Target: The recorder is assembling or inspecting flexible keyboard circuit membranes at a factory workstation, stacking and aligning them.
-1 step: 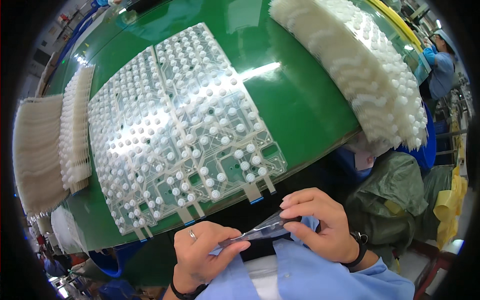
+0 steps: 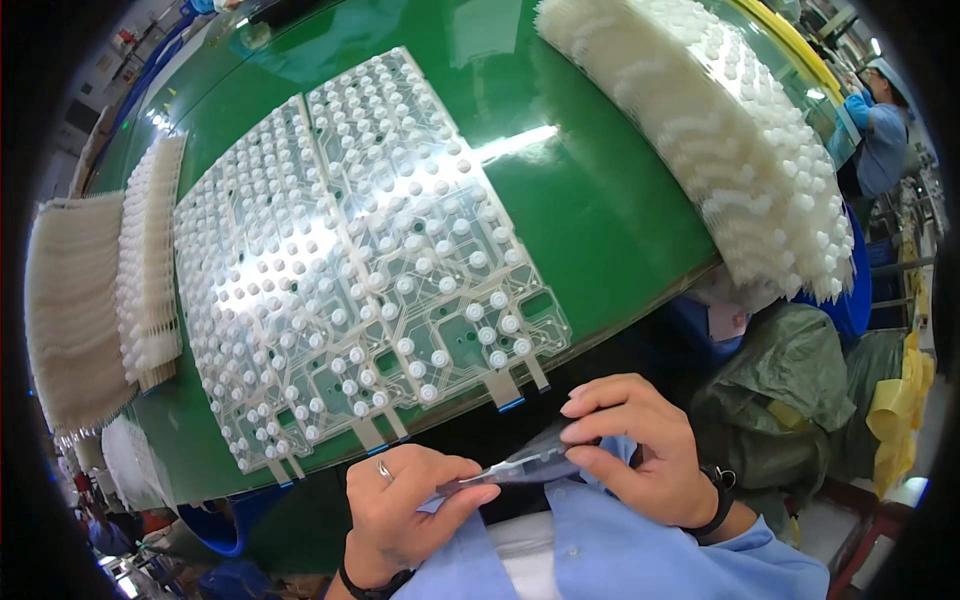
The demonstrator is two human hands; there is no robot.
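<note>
Just off the table's near edge, both hands hold a small piece of clear plastic film (image 2: 528, 464). My left hand (image 2: 405, 505) pinches its left end between thumb and fingers. At the right end, my right hand (image 2: 640, 450) grips it between thumb and curled fingers. The film is stretched and slightly twisted between them. Beyond the hands, clear keyboard membrane sheets (image 2: 455, 300) with white rubber domes lie on the green table (image 2: 590, 210). Their flat ribbon tails (image 2: 503, 388), blue at the ends, hang over the edge.
A long, leaning stack of domed membranes (image 2: 690, 140) stands at the right. Two more stacks, one domed (image 2: 150, 260) and one plain-sided (image 2: 75, 300), stand at the left. Green plastic bags (image 2: 780, 385) lie at the lower right. Another person (image 2: 880, 135) works at the far right.
The film has tilted and bulges up slightly near my right hand. Both hands keep their grip, and the view of the table has shifted a little.
</note>
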